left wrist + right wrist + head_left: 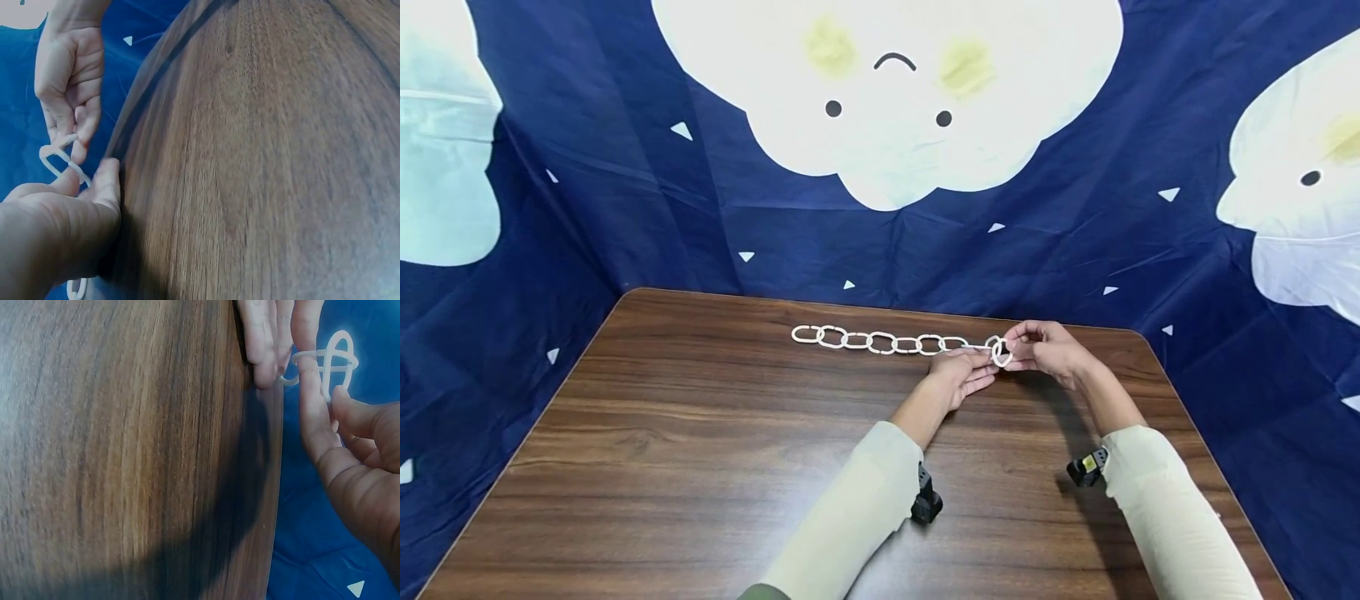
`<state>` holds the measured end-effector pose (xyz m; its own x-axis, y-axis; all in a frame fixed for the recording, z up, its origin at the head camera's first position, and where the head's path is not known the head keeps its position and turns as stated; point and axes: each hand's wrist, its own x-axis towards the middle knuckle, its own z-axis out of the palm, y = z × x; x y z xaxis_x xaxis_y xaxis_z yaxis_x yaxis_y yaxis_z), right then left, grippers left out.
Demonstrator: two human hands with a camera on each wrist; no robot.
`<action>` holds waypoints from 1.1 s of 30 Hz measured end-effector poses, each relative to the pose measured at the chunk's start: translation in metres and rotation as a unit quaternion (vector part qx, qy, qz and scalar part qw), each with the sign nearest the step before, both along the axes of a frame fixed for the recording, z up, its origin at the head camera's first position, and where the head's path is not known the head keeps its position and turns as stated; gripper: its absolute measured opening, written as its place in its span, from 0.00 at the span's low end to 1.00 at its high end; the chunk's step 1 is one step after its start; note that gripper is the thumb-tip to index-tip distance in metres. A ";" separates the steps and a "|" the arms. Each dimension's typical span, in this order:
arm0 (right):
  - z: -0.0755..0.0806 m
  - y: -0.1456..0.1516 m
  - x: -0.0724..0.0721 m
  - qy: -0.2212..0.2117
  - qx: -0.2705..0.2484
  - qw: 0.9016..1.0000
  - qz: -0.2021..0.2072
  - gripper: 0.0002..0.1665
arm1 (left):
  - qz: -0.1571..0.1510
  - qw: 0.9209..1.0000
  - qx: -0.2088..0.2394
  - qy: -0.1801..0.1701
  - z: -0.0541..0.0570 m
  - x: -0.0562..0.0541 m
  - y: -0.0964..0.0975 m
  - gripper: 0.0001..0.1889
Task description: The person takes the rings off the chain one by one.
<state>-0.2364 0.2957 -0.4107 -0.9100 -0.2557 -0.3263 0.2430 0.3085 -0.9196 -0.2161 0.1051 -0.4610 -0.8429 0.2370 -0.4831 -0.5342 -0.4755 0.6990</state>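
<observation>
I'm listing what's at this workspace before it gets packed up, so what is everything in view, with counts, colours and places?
Chain: one, white, several oval links, lying along the table's far side, its right end at the hands
Table: one, brown wood grain, beneath the chain and hands
Cloth backdrop: dark blue, behind and beside the table
Printed clouds: three, white, on the cloth at left, middle and right
Printed triangles: several, white, scattered over the cloth
Wrist cameras: two, mostly black, one at each wrist
Sleeves: two, pale cream, on the forearms
Left hand: one, pinching the chain near its right end
Right hand: one, pinching the chain's end link
</observation>
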 end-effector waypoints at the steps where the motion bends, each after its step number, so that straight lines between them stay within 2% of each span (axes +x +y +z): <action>1: -0.001 0.000 0.000 -0.003 -0.002 1.000 0.002 0.13 | 0.000 1.000 0.004 0.001 -0.001 0.000 0.000 0.10; 12: -0.003 0.002 0.005 0.007 0.034 0.999 0.005 0.13 | -0.021 0.999 0.037 0.013 -0.005 -0.001 -0.008 0.07; 16: -0.002 0.004 0.006 0.009 0.045 0.999 0.005 0.17 | -0.025 0.999 0.034 0.014 -0.004 -0.001 -0.010 0.10; 20: -0.002 0.004 0.008 0.021 0.053 0.998 0.008 0.20 | -0.020 0.999 0.027 0.015 -0.003 0.000 -0.011 0.03; 22: -0.002 0.003 0.009 0.027 0.055 0.998 0.009 0.20 | -0.021 0.999 0.023 0.020 -0.003 0.000 -0.012 0.05; 24: -0.003 0.001 0.010 0.029 0.055 0.998 0.012 0.21 | -0.027 0.999 0.016 0.029 -0.004 -0.001 -0.014 0.08; 28: -0.006 -0.002 0.012 0.021 0.043 0.999 0.023 0.24 | -0.044 0.998 0.002 0.051 -0.004 -0.003 -0.018 0.07; 33: -0.009 -0.007 0.018 0.000 0.012 1.000 0.024 0.24 | -0.041 0.998 -0.003 0.055 -0.005 -0.005 -0.020 0.09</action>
<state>-0.2181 0.2883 -0.4202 -0.8967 -0.2917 -0.3329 0.2274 0.3416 -0.9119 -0.2209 0.0846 -0.4659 -0.8686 0.3051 -0.3905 -0.4914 -0.4286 0.7582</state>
